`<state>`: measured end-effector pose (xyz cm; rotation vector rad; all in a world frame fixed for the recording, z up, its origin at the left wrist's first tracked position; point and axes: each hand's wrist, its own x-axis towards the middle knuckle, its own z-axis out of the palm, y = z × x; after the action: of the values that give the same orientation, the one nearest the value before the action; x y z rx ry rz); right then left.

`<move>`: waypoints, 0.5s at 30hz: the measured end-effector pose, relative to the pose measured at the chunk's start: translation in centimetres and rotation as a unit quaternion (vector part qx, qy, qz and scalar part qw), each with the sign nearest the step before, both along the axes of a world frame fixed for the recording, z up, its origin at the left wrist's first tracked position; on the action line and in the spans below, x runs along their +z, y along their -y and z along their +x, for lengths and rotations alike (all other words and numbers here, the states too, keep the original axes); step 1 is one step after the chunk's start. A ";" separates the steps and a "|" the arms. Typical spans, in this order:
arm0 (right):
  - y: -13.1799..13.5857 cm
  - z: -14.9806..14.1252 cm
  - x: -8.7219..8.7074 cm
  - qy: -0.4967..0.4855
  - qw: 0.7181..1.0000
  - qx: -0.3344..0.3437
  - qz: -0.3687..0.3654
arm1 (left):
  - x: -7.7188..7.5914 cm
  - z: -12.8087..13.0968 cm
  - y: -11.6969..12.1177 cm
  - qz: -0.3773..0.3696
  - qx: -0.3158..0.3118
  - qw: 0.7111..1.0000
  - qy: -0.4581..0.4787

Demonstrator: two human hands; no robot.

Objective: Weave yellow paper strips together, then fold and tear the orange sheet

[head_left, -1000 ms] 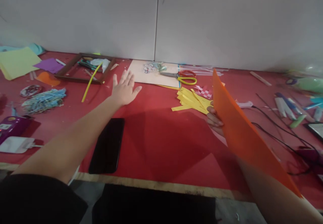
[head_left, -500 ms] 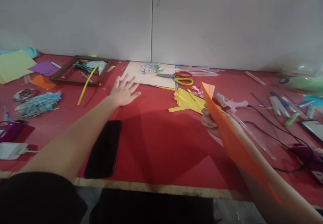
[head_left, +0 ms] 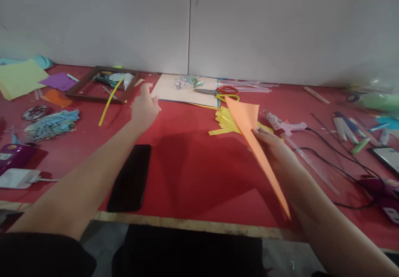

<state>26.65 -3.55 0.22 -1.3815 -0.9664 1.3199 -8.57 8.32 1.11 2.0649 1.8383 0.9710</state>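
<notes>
My right hand grips an orange sheet of paper or foam, which stands tilted nearly edge-on to me. Its thumb lies on the near side; the other fingers are hidden behind the sheet. Just past it is a pile of yellow strips, partly covered by the sheet. To its right a pink glue gun lies on the table. My left hand is empty, fingers apart and slightly bent, over the red tabletop between a brown frame and a cream sheet. A black phone lies below that forearm.
Red-and-yellow-handled scissors rest on the cream sheet's right part. A blue fringed bundle, a purple device and a white charger are at left. Black cords and several markers lie at right. A grey wall borders the back.
My left hand has drawn slightly left and its spread fingers have bent. My right hand has turned the orange sheet, moving its top leftward, so more of its face shows.
</notes>
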 end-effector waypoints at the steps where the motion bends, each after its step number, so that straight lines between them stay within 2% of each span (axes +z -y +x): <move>1: 0.0 -0.1 -0.1 -0.027 0.999 -0.024 -0.020 | 0.4 1.0 0.4 -0.023 0.029 0.998 0.047; 2: 0.1 -0.3 -0.3 -0.046 0.998 -0.041 -0.032 | 0.8 2.1 1.0 -0.059 0.031 0.993 0.095; 3: 0.1 -0.6 -0.4 -0.049 0.997 -0.047 -0.033 | 1.1 3.2 1.8 -0.125 0.000 0.981 0.148; 6: 0.4 -1.6 -0.7 -0.035 0.999 -0.029 -0.018 | 1.7 5.6 4.1 -0.286 -0.141 0.904 0.285; 8: 0.6 -2.4 -0.9 -0.027 0.999 -0.024 0.006 | 1.4 6.4 5.3 -0.298 -0.200 0.879 0.315; 9: 0.7 -2.7 -1.0 -0.024 0.999 -0.024 0.019 | 1.0 6.5 5.6 -0.295 -0.201 0.878 0.318; 13: 1.0 -3.2 -1.3 0.005 0.999 -0.006 0.052 | -1.1 6.0 5.7 -0.292 -0.170 0.889 0.308; 15: 1.8 -3.3 -1.0 0.076 0.995 0.013 0.070 | -2.1 5.6 5.1 -0.267 -0.146 0.891 0.338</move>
<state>23.30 -5.38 -0.79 -1.3797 -1.1594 1.1562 -2.97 3.26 -0.99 1.3681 1.2020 0.8280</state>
